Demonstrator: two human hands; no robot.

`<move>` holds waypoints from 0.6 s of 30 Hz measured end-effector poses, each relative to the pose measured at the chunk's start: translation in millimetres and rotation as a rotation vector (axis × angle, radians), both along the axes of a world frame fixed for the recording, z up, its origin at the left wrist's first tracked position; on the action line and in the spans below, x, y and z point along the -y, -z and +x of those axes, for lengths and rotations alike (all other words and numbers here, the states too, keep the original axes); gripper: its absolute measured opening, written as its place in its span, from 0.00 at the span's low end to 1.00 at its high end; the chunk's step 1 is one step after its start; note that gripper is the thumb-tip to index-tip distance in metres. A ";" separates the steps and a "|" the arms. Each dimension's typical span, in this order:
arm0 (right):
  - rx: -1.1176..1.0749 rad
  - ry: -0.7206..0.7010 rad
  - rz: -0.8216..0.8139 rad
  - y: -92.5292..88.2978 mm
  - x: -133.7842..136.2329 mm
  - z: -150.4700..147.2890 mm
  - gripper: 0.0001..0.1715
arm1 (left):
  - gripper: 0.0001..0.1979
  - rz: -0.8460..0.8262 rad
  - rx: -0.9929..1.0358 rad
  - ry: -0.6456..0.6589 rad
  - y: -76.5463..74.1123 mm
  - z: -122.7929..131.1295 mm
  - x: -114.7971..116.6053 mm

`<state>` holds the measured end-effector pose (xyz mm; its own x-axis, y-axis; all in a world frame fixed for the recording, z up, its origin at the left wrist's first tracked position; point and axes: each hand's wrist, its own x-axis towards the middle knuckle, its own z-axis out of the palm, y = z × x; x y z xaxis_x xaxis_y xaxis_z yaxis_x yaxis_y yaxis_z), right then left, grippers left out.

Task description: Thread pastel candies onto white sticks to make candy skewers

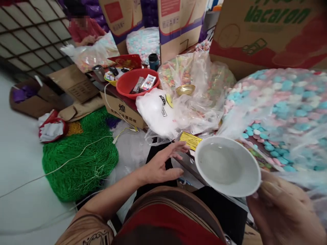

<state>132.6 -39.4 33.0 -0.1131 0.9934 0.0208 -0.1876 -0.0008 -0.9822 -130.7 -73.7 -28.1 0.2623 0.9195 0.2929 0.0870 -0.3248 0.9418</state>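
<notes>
the white bowl (249, 168) is smooth with a faint sheen, plastic or ceramic, hard to tell which. the red basin (125, 90) is glossy plastic, the gold dish (185, 90) shiny and metallic-looking. the clear bag (187, 69) is thin, crinkled plastic; the macaron box (263, 41) is matt cardboard. the green cords (79, 156) look rough and twisted, the gold ties (190, 141) foil-bright.

round white bowl (246, 172), held at rim

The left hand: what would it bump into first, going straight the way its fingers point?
Probably the gold strips, which look just ahead of the left hand, though depth is unclear.
</notes>
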 end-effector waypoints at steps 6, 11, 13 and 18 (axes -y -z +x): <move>-0.071 -0.251 0.028 31.7 -15.6 -34.7 0.27 | 0.51 0.051 -0.207 -0.071 -26.0 -28.6 9.8; -0.064 -0.357 0.007 45.1 -15.1 -58.9 0.29 | 0.49 0.102 -0.403 -0.109 -37.3 -37.9 8.6; -0.067 -0.395 0.014 48.1 -14.3 -66.2 0.29 | 0.49 0.090 -0.451 -0.123 -39.6 -40.2 8.9; -0.081 -0.442 0.000 55.4 -11.9 -78.9 0.29 | 0.56 0.125 -0.576 -0.076 -44.0 -42.5 9.9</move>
<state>53.7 -27.5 -22.3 -0.5245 0.8501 0.0475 -0.2458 -0.0977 -0.9644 -173.2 -83.6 16.0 0.3457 0.9097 0.2300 0.6001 -0.4028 0.6912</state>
